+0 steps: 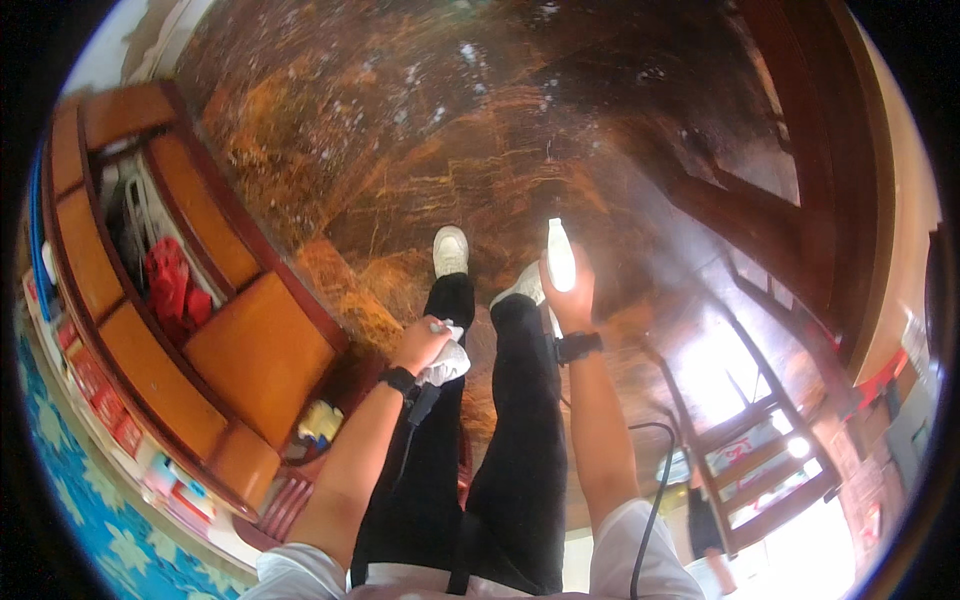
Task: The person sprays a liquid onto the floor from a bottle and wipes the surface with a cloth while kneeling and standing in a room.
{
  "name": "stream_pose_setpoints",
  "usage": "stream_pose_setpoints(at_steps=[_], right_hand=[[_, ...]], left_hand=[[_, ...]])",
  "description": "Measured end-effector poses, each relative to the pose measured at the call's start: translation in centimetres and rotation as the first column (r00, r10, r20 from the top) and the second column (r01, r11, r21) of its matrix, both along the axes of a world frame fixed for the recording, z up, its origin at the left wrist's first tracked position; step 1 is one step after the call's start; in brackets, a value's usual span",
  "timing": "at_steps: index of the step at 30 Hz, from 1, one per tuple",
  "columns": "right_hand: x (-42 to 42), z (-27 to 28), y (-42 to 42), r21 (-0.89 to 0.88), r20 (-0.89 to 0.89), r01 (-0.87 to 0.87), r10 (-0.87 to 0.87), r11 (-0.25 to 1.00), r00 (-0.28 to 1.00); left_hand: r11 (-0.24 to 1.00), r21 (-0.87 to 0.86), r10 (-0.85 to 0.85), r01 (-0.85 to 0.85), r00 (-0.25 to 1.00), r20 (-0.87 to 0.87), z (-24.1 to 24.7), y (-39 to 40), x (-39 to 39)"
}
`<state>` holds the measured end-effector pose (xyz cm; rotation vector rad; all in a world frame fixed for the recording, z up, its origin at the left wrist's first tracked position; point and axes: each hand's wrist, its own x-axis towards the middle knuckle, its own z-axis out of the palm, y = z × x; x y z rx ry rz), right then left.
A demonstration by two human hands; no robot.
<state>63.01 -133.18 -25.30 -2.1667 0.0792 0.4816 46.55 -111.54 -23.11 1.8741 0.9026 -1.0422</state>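
My left hand (pixel 421 346) is closed around a crumpled white cloth (pixel 448 364), held low in front of my left leg. Just below that cloth hangs a small dark piece (pixel 424 405) with a thin cord; what it belongs to is unclear. In my right hand (pixel 576 296) is a white plastic object (pixel 559 259), seen from above with its narrow end pointing forward. It may be the head of a spray bottle, and its lower part is mostly hidden by the hand. Both wrists wear black bands. My white shoes (pixel 451 251) are on the brown, glossy floor (pixel 465 165).
At left stands a wooden cabinet (pixel 259 356) with an open compartment holding a red item (pixel 176 289). A slatted wooden chair (pixel 761 450) and dark wooden furniture (pixel 817 187) are at right. A black cable (pixel 660 487) loops beside my right arm. Another person's leg (pixel 703 517) shows at lower right.
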Motion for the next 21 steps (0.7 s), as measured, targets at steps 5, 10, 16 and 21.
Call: stream_pose_setpoints(at_steps=[5, 10, 16, 21], right_hand=[[-1.6, 1.3, 2.4, 0.011, 0.118, -0.327, 0.323, 0.945, 0.939], [-3.6, 2.1, 5.3, -0.01, 0.01, -0.56, 0.56, 0.829, 0.829], [-5.4, 2.0, 6.6, -0.046, -0.146, -0.732, 0.72, 0.68, 0.678], [-8.0, 5.8, 9.6, 0.164, 0.082, -0.858, 0.86, 0.487, 0.504]], left_hand=[[0.982, 0.065, 0.181, -0.179, 0.983, -0.023, 0.4, 2.7, -3.5], [0.78, 0.046, 0.623, -0.624, 0.781, 0.038, 1.0, 3.2, -7.5], [0.521, 0.057, 0.836, -0.852, 0.523, 0.167, 2.5, -0.3, -13.7], [0.383, 0.143, 0.891, -0.912, 0.406, 0.201, 4.3, -4.3, -17.4]])
